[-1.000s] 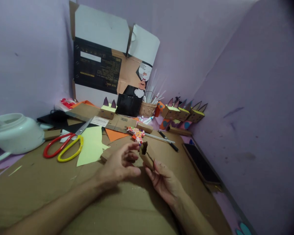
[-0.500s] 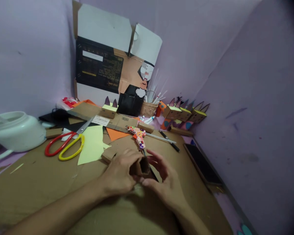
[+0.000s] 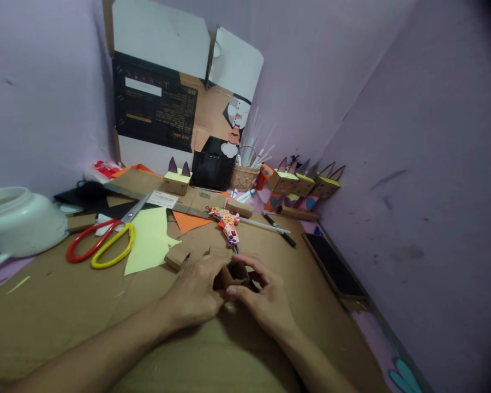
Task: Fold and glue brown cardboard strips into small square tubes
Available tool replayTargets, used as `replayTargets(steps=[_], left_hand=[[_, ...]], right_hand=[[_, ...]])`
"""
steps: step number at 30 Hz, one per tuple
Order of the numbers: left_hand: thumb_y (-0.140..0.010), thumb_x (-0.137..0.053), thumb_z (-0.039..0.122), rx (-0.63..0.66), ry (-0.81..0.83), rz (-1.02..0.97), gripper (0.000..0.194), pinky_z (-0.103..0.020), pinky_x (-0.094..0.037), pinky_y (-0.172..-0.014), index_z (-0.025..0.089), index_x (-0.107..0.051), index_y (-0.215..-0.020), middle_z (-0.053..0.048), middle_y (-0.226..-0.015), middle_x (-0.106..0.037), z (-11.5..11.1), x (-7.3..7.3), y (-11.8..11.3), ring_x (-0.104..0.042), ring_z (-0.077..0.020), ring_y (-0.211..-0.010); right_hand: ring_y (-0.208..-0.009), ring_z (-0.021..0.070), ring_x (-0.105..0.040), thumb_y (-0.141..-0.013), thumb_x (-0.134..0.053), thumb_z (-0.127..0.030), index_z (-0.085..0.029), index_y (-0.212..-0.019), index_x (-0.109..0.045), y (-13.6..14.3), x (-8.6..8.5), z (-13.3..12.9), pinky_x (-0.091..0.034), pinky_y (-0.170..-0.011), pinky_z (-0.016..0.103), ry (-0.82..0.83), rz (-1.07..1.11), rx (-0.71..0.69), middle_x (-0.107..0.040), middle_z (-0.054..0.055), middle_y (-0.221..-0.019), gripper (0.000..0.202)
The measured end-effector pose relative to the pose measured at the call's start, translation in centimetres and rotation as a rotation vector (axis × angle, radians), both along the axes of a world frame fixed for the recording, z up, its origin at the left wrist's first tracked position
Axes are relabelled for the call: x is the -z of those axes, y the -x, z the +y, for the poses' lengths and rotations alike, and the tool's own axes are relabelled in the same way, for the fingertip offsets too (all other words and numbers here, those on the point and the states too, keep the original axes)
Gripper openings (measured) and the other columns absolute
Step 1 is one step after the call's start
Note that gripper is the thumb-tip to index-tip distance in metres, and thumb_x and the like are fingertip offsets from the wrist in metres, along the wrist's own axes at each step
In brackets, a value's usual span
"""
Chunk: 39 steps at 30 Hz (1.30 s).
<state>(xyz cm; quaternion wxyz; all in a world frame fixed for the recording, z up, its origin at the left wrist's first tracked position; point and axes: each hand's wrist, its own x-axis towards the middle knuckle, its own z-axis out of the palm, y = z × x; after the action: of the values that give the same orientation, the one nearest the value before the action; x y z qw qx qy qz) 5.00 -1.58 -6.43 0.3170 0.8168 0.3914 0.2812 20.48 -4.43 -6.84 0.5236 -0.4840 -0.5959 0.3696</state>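
Between my hands is a small folded cardboard tube (image 3: 234, 274), its open end facing me. My left hand (image 3: 196, 286) wraps round its left side, fingers closed on it. From the right, my right hand (image 3: 262, 289) grips it with the thumb at the lower edge and the fingers over the top. Just beyond lies a glue gun (image 3: 227, 225) with a colourful pattern, its cord running toward my hands. A small cardboard piece (image 3: 177, 256) rests left of my left hand, near a pale yellow-green paper sheet (image 3: 147, 243).
Scissors (image 3: 102, 245) with red and yellow handles lie left, beside a white pot (image 3: 22, 224). A black pen (image 3: 279, 229) and a phone (image 3: 333, 266) lie right. Cardboard animal heads (image 3: 177, 181) and a basket (image 3: 244, 178) of glue sticks stand at the back.
My right hand has closed in on the cardboard tube; its fingers and thumb now press on it. The view has shifted slightly, so the background sits further left.
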Motion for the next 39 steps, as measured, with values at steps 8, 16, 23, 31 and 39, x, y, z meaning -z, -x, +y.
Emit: replayTargets(steps=[8,16,23,31,39], left_hand=[[-0.065,-0.066,0.023,-0.090,0.236,-0.171,0.018,-0.025,-0.045,-0.062,0.017,-0.065,-0.082,-0.003,-0.077,-0.069,0.0,0.3,-0.1,-0.060,-0.0195,-0.071],[-0.067,-0.069,0.039,-0.042,0.597,-0.553,0.042,-0.030,-0.049,-0.073,0.010,-0.060,-0.097,-0.009,-0.091,-0.069,1.2,-0.7,0.6,-0.063,-0.0224,-0.084],[-0.061,-0.072,0.046,-0.087,0.817,-0.676,0.051,-0.025,-0.047,-0.050,0.009,-0.060,-0.093,-0.006,-0.073,-0.066,1.1,-0.2,0.1,-0.061,-0.0175,-0.061],[-0.062,-0.075,0.034,-0.117,0.718,-0.686,0.045,-0.031,-0.049,-0.073,0.012,-0.058,-0.097,-0.007,-0.088,-0.068,1.4,0.1,0.3,-0.063,-0.0217,-0.082],[-0.061,-0.074,0.031,-0.035,0.656,-0.657,0.042,-0.027,-0.049,-0.064,0.014,-0.056,-0.095,-0.004,-0.082,-0.066,0.6,-0.4,0.1,-0.062,-0.0188,-0.073]], right_hand=[[-0.088,0.0213,-0.060,-0.058,-0.076,-0.017,-0.023,-0.094,-0.070,0.1,-0.1,0.2,-0.048,-0.069,0.028,0.030,0.002,-0.008,-0.064,0.005,-0.098,0.037],[-0.078,0.0166,-0.060,-0.073,-0.065,-0.039,-0.020,-0.103,-0.066,-0.9,0.7,0.5,-0.049,-0.070,0.027,0.195,0.304,-0.136,-0.067,0.006,-0.093,0.035],[-0.058,0.0137,-0.059,-0.072,-0.065,-0.043,-0.019,-0.087,-0.069,-0.1,1.4,0.6,-0.051,-0.055,0.027,0.314,0.480,-0.150,-0.065,0.001,-0.070,0.029],[-0.065,0.0145,-0.059,-0.062,-0.074,-0.024,-0.020,-0.098,-0.064,0.1,0.9,-0.1,-0.049,-0.059,0.026,0.122,0.107,-0.013,-0.064,0.002,-0.083,0.038],[-0.090,0.0213,-0.059,-0.071,-0.068,-0.022,-0.026,-0.111,-0.061,-0.4,1.4,-0.3,-0.048,-0.072,0.030,-0.136,-0.122,0.017,-0.063,0.005,-0.104,0.041]])
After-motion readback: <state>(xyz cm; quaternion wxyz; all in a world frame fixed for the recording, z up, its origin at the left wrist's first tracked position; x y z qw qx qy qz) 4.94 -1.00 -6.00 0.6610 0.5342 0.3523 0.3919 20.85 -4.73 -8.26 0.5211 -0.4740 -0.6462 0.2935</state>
